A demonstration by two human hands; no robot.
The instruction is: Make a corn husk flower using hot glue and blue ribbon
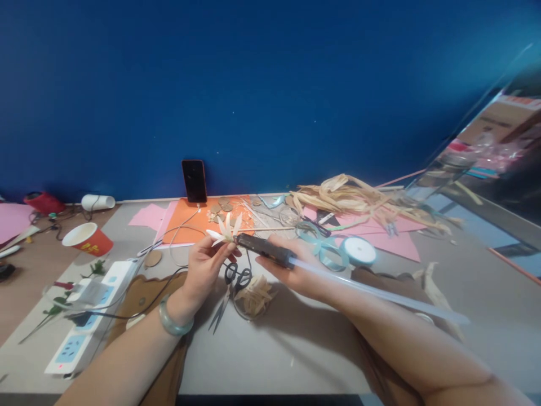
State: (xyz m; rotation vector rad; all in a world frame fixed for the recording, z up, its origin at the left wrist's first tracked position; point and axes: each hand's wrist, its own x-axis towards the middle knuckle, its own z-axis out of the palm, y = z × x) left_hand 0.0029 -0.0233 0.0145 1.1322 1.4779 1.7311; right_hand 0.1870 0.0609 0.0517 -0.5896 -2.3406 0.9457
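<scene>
Pinched in the fingers of my left hand (207, 268) is a pale flower of dried husk petals (229, 227). My right hand (298, 265) is wrapped round a black glue gun (264, 248), its nozzle pointing left at the base of the flower. Whether the nozzle touches it I cannot tell. A long translucent glue stick (372, 286) runs out of the gun's back, over my right forearm. Below my hands lie black-handled scissors (228, 287), blades toward me. Beside them sits a small container (253, 299) holding cut husk pieces.
A white power strip (78, 327) with plugs and cables lies left, near a red paper cup (91, 239). A phone (195, 181) leans on the blue wall behind orange paper (186, 217). Dried corn husks (338, 194) and a ribbon spool (358, 250) lie right.
</scene>
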